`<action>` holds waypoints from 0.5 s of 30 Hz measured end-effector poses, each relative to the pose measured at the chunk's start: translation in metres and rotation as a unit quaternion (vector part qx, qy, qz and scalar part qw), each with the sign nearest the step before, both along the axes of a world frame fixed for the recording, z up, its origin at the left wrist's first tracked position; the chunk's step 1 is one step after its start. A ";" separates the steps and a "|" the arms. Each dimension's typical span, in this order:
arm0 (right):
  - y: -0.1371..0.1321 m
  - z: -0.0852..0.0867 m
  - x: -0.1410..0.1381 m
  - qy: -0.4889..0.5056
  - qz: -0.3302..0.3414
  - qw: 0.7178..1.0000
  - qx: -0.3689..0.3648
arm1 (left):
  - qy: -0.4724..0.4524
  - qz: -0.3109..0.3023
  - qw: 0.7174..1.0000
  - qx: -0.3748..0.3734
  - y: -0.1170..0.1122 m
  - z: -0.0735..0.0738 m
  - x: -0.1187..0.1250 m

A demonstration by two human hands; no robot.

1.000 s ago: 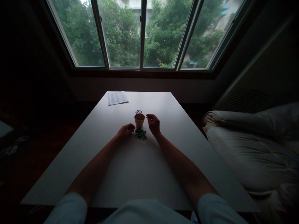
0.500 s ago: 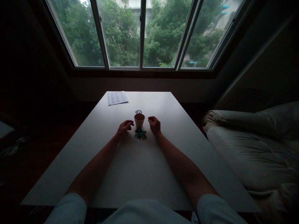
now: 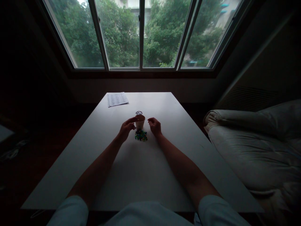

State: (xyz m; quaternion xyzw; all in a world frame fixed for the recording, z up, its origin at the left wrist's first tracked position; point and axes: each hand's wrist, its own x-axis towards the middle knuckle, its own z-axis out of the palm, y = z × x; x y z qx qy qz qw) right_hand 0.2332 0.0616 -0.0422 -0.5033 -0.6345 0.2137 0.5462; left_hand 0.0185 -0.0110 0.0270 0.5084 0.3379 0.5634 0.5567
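Note:
A paper cup (image 3: 140,124) stands upright on the white table. Just in front of it lies a small heap of green, blue, yellow and dark bits (image 3: 141,135), too small to name. At the cup's left side is my left hand (image 3: 127,128), its forefinger stretched to the rim and its thumb lower, apart from the finger. Close to the right of the cup, my right hand (image 3: 155,126) has its fingers curled and the tips close together. Whatever may be between those tips is too small to see. Behind the cup rests a thin dark loop, perhaps a cord (image 3: 139,112).
Printed sheets (image 3: 118,99) lie at the table's (image 3: 143,175) far left corner. A pale padded sofa (image 3: 249,150) stands along the right side. Beyond the far edge is a wide window (image 3: 141,37). Cables (image 3: 11,153) lie on the dark floor at left.
My left hand has moved right and slightly forward, its forefinger straightening to the cup's rim. My right hand stays almost where it was, and the cup has hardly moved.

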 end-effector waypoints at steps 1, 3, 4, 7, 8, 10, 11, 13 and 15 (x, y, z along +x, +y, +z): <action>0.000 0.000 0.000 -0.001 0.001 1.000 -0.001 | -0.008 -0.013 1.000 -0.003 -0.002 0.003 0.001; 0.000 0.001 0.000 -0.004 0.002 1.000 -0.002 | -0.025 -0.039 0.999 -0.008 -0.005 0.009 0.004; -0.001 0.001 0.000 -0.005 0.003 1.000 -0.003 | -0.034 -0.050 0.998 -0.012 -0.006 0.011 0.005; -0.001 0.002 0.001 -0.008 0.004 1.000 -0.004 | -0.048 -0.072 0.996 -0.019 -0.008 0.015 0.008; -0.001 0.002 0.000 -0.008 0.004 1.000 -0.006 | -0.050 -0.076 0.996 -0.019 -0.009 0.016 0.008; -0.002 0.002 0.000 -0.007 0.005 1.000 -0.011 | -0.052 -0.077 0.996 -0.017 -0.009 0.016 0.007; -0.002 0.002 0.000 -0.007 0.005 1.000 -0.013 | -0.052 -0.075 0.996 -0.016 -0.008 0.015 0.006; -0.002 0.002 0.001 -0.008 0.006 1.000 -0.018 | -0.048 -0.069 0.996 -0.017 -0.007 0.014 0.002; -0.001 0.002 0.003 -0.019 0.006 0.999 -0.028 | -0.037 -0.061 0.997 -0.022 -0.004 0.010 -0.002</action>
